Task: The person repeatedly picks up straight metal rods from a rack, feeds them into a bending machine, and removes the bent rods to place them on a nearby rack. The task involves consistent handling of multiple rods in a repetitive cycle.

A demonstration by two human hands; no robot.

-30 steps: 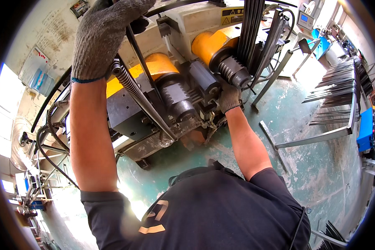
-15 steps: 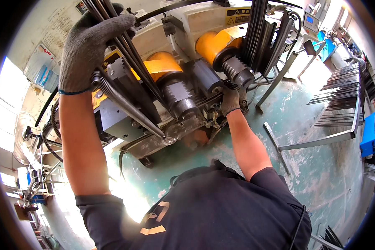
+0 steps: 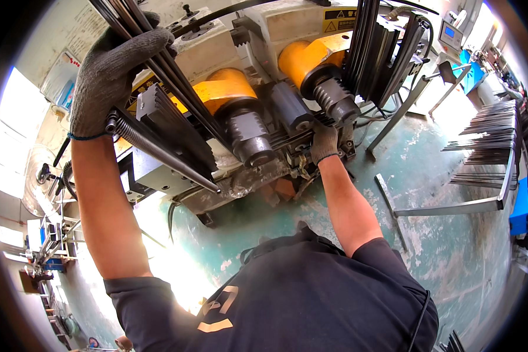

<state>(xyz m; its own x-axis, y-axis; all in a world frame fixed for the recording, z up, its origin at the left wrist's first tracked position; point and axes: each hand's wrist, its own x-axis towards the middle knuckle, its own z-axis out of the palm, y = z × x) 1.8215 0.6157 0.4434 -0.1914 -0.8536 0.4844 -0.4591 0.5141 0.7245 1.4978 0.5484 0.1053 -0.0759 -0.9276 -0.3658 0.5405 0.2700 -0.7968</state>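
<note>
My left hand [image 3: 108, 70], in a grey knit glove, is closed round a bundle of thin dark metal rods [image 3: 179, 79] that slants down to the left ridged roller [image 3: 249, 138]. A tapered steel bar with a coil spring [image 3: 158, 155] passes just below this hand. My right hand [image 3: 324, 141], also gloved, is low on the machine beneath a dark hexagonal block [image 3: 291, 105]. Short lengths of rod run beside the left roller to its curled fingers, whose tips are hidden. The right ridged roller [image 3: 337, 102] sits just above it, under a yellow arm [image 3: 305, 61].
Another upright bundle of dark rods [image 3: 361, 53] stands at the machine's right side. Farther right, a metal rack [image 3: 452, 206] carries many thin rods. A small control box [image 3: 450, 35] is at the far right. A fan [image 3: 38, 179] stands at left above the worn green floor [image 3: 264, 214].
My left hand has moved a little left with the rods, and the spring bar has shifted slightly left too. My right hand stays at the same spot on the machine. The view has shifted slightly.
</note>
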